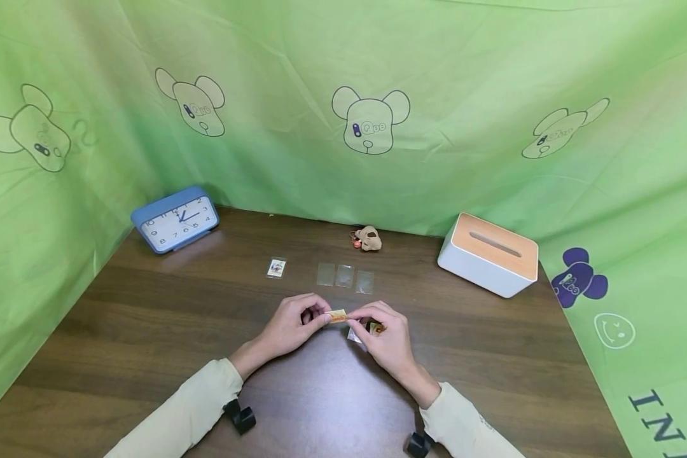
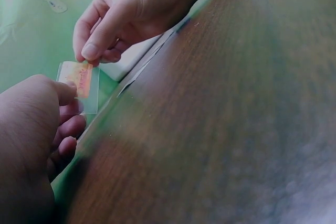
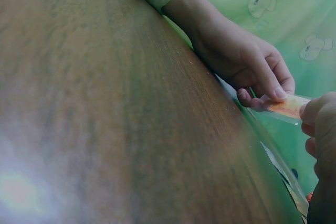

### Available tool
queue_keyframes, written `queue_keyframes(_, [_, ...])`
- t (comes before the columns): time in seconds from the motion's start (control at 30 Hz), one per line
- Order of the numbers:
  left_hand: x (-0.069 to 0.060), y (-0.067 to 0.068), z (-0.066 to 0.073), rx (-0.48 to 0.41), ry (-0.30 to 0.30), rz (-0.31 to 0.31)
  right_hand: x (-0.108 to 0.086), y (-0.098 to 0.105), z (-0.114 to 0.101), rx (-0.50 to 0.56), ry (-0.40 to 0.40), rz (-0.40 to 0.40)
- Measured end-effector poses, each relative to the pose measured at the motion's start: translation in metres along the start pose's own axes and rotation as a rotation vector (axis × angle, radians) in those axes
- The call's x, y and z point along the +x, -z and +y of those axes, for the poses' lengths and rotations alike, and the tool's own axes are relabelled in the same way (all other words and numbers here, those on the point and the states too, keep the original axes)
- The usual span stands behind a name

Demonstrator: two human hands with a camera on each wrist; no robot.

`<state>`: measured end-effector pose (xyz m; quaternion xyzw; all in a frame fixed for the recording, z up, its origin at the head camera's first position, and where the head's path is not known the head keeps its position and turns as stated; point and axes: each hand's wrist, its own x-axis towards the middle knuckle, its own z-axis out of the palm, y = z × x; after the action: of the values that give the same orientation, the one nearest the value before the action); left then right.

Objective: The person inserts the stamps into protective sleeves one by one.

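Head view: one small yellow-orange card [image 1: 337, 315], near the centre of the wooden table [image 1: 509, 356], raised between your two hands; your left hand [image 1: 294, 323] pinches its left end, your right hand [image 1: 390, 337] its right end, thumbs against fingers. Small printed pieces [image 1: 376, 329], partly hidden, show beside your right fingers. Farther off, three clear sleeves [image 1: 345, 276] lie in a row, with one sleeved picture card [image 1: 276, 268] to their left. Far side, left to right: blue clock [image 1: 177, 219], beige trinket [image 1: 369, 238], white tissue box with wood-tone lid [image 1: 478, 270]. Left wrist view: your left thumb and fingers grip a transparent pouch [image 2: 91, 106] overlapping the card; your right fingertips pinch the card's upper edge; you cannot tell how far it sits inside. Right wrist view: card between both hands, your left thumb pressed upon it.
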<state>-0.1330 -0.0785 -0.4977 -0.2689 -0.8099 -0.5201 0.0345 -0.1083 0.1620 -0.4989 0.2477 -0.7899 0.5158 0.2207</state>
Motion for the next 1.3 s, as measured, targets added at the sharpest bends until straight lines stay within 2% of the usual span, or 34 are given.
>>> queue_keyframes(0.13, [-0.0002,-0.0002,0.0007,-0.001,0.003,-0.009,-0.0006,-0.0003,0.0005,-0.002,-0.008,-0.016])
queue_keyframes(0.43, [-0.0005,-0.0002,0.0015,-0.011,0.01,-0.02,-0.0021,-0.0024,0.0008,-0.003,0.02,0.014])
queue_keyframes(0.97, [-0.0002,-0.0001,0.0015,-0.008,-0.011,-0.026,-0.0022,-0.0035,-0.0022,-0.003,-0.026,-0.071])
queue_keyframes(1.3, [0.0008,0.0001,-0.0004,0.006,-0.059,-0.029,-0.0029,-0.0026,-0.0022,-0.007,0.016,-0.107])
